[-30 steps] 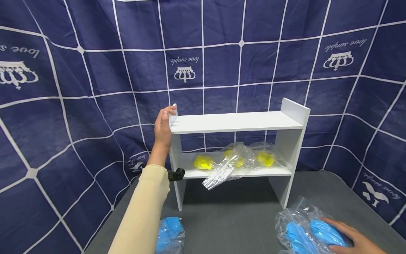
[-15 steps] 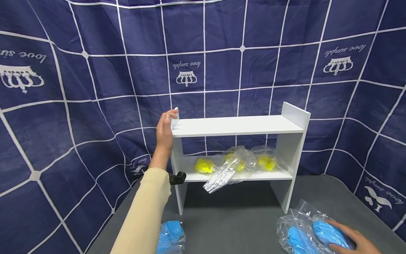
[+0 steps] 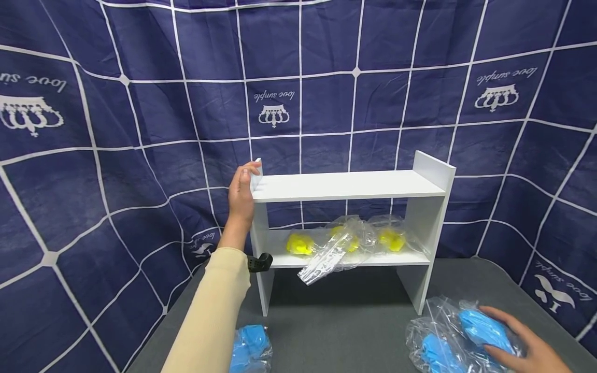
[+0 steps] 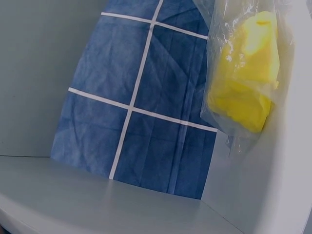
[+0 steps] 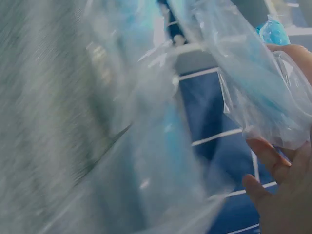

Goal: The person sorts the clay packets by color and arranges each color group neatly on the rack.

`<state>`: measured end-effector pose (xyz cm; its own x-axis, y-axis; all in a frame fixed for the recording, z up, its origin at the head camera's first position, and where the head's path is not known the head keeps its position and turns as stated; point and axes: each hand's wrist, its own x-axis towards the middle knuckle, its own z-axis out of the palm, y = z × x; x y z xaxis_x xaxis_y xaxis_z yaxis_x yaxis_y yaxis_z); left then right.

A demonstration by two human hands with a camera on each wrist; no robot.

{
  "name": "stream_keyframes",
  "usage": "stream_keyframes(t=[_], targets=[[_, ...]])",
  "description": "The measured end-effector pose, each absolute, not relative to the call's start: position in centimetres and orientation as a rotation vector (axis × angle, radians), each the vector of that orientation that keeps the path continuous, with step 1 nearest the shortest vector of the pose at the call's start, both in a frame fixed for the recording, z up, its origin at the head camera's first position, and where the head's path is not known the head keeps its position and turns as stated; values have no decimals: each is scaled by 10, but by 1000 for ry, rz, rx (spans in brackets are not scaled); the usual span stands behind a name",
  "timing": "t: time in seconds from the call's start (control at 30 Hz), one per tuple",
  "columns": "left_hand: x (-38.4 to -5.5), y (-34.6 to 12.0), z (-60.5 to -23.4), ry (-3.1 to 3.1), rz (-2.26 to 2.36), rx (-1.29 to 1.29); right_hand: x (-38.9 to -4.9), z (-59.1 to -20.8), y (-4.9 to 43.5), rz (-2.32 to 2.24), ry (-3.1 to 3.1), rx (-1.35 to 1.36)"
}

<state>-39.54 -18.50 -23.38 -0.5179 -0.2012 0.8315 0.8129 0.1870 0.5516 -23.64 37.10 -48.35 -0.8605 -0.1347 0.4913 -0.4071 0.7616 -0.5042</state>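
With its fingers curled over the top, my left hand (image 3: 240, 199) grips the left side panel of a white two-tier shelf (image 3: 345, 185). Clear plastic bags with yellow contents lie along the lower tier; the leftmost yellow bundle (image 3: 299, 244) also fills the right of the left wrist view as a bagged yellow bundle (image 4: 248, 73). At the lower right, my right hand (image 3: 527, 344) holds a clear bag with a blue bundle (image 3: 484, 329) between thumb and fingers. In the right wrist view, this hand (image 5: 287, 190) is around the crinkled bag (image 5: 258, 83). What the bundles are cannot be made out.
Against the held bag lies another bagged blue bundle (image 3: 438, 355). A further blue bundle (image 3: 249, 349) sits on the dark grey tabletop (image 3: 336, 331) beside the left forearm. A long clear bag end (image 3: 326, 259) hangs over the lower tier's front edge. Blue gridded cloth (image 3: 326, 103) surrounds the table.
The view has shifted slightly, so the scene sits a little lower. My right hand has raised and tilted the blue bagged bundle a little. My left hand stays on the shelf panel.
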Motion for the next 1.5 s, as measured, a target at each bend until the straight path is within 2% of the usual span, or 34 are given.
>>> stream_keyframes(t=[0.77,1.0,1.3,1.5], targets=[[-397,-184,-238,-1529,-1447,-655,-220,-388,309,969,-2486,570],[-360,-172,-224,-1551,-1459,-644,-217,-347,286,971,-2294,754],[-358,-175,-223,-1573,-1446,-653,-228,-297,260,1001,-2243,833],[-360,-173,-224,-1563,-1446,-659,-243,-261,245,1050,-2243,763]])
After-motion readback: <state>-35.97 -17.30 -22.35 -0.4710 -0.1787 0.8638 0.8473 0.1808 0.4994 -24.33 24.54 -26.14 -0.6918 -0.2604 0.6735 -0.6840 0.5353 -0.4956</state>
